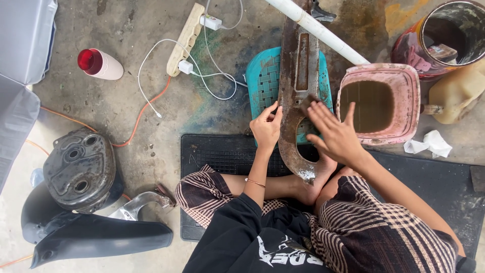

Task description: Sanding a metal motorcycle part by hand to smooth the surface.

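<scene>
Rust covers most of long brown metal chain-cover panel, so by look sanding is far from done; only lower tip shows pale bare patch. Panel lies over teal plastic woven stool, lower end resting at your foot. Your left hand pinches panel's left edge, fingers curled. Your right hand is spread flat, pressing small dark abrasive pad on panel. Pink square basin of murky water stands just right. Floor: stained concrete, black rubber mat under you, white power strip with cables near.
</scene>
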